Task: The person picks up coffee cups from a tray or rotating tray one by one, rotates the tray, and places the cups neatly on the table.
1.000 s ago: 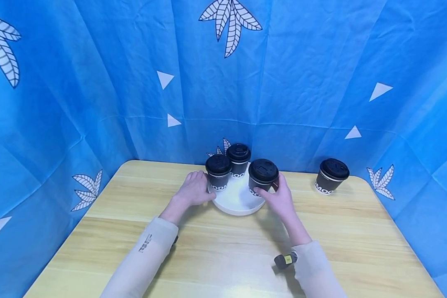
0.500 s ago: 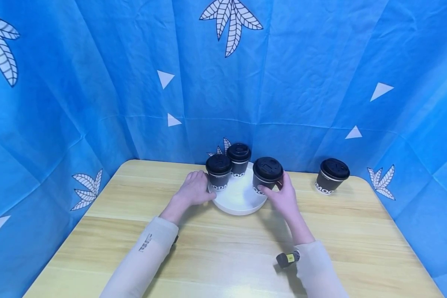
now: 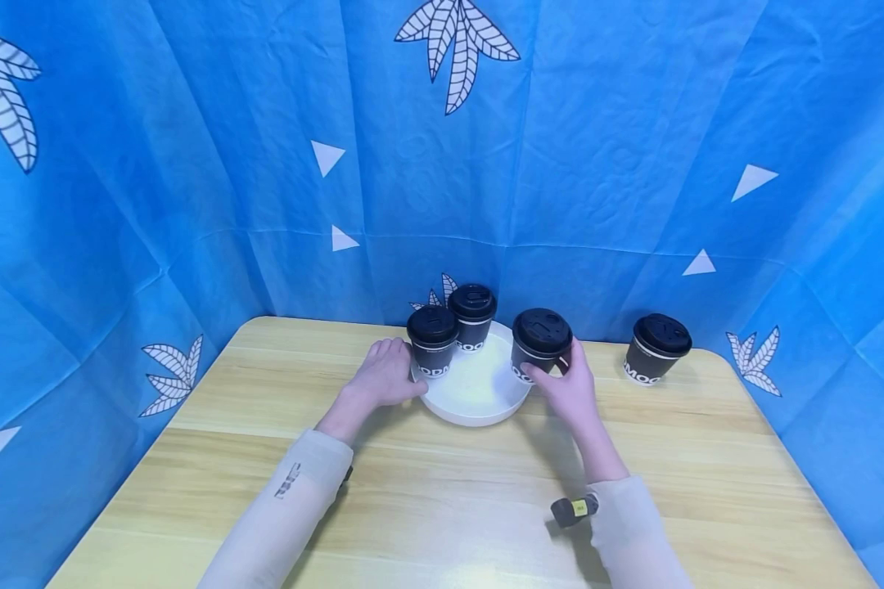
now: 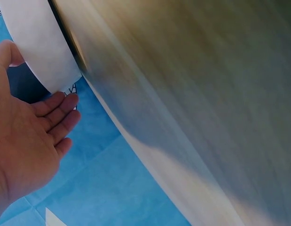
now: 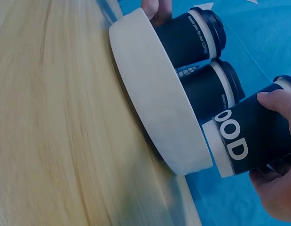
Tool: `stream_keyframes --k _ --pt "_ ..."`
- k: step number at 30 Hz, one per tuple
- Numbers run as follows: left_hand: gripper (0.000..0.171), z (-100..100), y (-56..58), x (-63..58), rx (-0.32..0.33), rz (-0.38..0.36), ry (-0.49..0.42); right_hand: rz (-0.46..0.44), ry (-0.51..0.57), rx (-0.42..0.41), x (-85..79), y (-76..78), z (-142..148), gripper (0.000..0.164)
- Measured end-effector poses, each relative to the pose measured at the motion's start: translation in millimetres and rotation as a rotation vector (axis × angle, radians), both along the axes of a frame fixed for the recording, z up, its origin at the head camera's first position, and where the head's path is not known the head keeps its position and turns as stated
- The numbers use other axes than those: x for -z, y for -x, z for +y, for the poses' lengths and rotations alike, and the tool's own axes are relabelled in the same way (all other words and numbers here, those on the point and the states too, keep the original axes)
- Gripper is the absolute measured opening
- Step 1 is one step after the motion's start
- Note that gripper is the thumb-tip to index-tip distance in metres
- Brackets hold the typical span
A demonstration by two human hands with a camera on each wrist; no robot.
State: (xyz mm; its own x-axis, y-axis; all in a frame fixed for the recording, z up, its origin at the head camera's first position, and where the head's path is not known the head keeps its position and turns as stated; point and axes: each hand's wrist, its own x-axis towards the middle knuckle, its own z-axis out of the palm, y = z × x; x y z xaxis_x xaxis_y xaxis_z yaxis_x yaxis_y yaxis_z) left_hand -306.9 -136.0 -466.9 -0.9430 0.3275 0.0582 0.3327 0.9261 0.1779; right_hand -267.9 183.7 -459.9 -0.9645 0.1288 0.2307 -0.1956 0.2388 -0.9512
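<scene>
In the head view my right hand (image 3: 573, 393) grips a dark paper coffee cup (image 3: 525, 364) with a black lid, over the right side of a round white tray (image 3: 471, 409). The right wrist view shows this cup's white base just off the tray's edge, thumb on one side and fingers on the other. My left hand (image 3: 385, 376) rests at the tray's left rim beside another lidded cup (image 3: 432, 353). Its fingers (image 4: 60, 117) lie loosely extended near the rim in the left wrist view. Behind that cup a third cup (image 3: 473, 327) stands on the tray.
One more lidded paper cup (image 3: 644, 360) stands on the wooden table (image 3: 427, 507) at the back right. A blue patterned curtain (image 3: 597, 164) hangs right behind the table's back edge and along both sides.
My right hand has moved the gripped cup to the right and slightly up, from over the tray to its right edge. The left hand and the other cups have stayed put.
</scene>
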Motion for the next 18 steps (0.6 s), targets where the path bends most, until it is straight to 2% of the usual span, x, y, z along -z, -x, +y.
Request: stream_keyframes --k 7,18 --pt "0.07 -1 -0.1 0.2 -0.001 -0.002 -0.007 -0.025 -0.004 0.032 1.2 3.3 6 0.083" --pt "0.069 -1 -0.9 0.6 -0.001 -0.004 -0.005 -0.001 0.016 0.077 4.4 4.5 17 0.082"
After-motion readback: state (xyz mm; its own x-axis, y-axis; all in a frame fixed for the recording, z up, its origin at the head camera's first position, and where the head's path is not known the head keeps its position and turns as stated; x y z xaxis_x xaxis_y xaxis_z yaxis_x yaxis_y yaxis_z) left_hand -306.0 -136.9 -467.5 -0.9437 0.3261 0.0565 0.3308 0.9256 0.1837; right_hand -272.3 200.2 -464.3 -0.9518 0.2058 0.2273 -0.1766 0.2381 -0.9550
